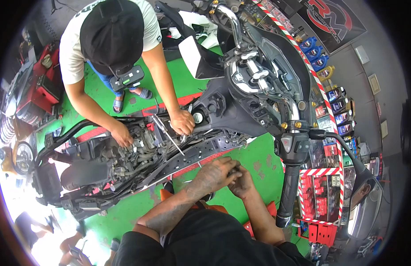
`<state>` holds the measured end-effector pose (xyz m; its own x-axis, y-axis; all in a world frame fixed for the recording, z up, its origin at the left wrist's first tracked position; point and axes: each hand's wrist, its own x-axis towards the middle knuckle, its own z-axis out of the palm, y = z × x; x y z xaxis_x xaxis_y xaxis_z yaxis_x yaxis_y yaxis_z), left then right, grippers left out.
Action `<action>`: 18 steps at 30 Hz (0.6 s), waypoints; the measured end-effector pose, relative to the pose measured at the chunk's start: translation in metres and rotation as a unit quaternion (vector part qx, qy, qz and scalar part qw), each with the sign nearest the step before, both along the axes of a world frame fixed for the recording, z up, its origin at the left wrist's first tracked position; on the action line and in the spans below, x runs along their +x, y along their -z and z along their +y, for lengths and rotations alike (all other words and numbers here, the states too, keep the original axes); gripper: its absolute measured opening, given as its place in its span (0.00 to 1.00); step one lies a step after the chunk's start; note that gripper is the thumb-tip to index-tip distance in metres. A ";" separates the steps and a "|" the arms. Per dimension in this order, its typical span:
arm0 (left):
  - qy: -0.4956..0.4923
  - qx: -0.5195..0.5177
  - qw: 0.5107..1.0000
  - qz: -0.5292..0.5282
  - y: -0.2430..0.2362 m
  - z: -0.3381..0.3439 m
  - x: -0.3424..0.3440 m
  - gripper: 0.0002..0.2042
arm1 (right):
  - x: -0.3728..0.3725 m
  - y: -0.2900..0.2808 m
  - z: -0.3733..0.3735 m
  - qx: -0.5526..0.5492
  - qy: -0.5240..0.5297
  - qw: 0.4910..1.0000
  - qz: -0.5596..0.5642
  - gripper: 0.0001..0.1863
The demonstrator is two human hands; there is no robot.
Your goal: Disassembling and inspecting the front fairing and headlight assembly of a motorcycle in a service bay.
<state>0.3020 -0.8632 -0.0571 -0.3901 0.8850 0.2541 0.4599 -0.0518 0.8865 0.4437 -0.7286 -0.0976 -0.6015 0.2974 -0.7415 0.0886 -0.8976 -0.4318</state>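
Note:
My hands are together in front of my body, beside the near side of a scooter (156, 150) stripped of its seat and panels. My left hand (216, 172), on a forearm with dark markings, is closed, its fingertips meeting those of the other hand. My right hand (241, 184) has its fingers curled up against them. Whatever may lie between the fingers is hidden. Across the scooter, a co-worker's hand (182, 122) is at the frame by a silver tool. The co-worker's other hand (121, 134) touches the exposed engine parts. A T-shaped metal wrench (167, 133) leans over the frame.
The handlebar grip (288, 195) and mirror (365, 208) reach out at my right. Behind them, shelves hold oil bottles (314, 53) and red boxes (320, 206). A red machine (41, 88) is at the far left. Another person's legs (68, 241) show at lower left. The floor is green.

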 end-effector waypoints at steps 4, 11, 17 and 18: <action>-0.054 0.007 0.981 -0.185 0.033 -0.006 -0.015 0.14 | 0.014 0.002 0.005 -0.106 -0.080 0.979 0.152 0.10; -0.140 0.019 0.922 -0.361 0.166 -0.005 0.019 0.20 | 0.077 0.043 -0.013 -0.073 -0.007 0.995 -0.067 0.13; -0.137 0.011 0.906 -0.399 0.268 -0.007 0.094 0.20 | 0.087 0.065 -0.021 -0.038 -0.122 0.977 -0.173 0.11; -0.094 -0.020 0.881 -0.463 0.280 -0.004 0.101 0.21 | 0.088 0.068 -0.019 -0.022 -0.122 0.977 -0.176 0.11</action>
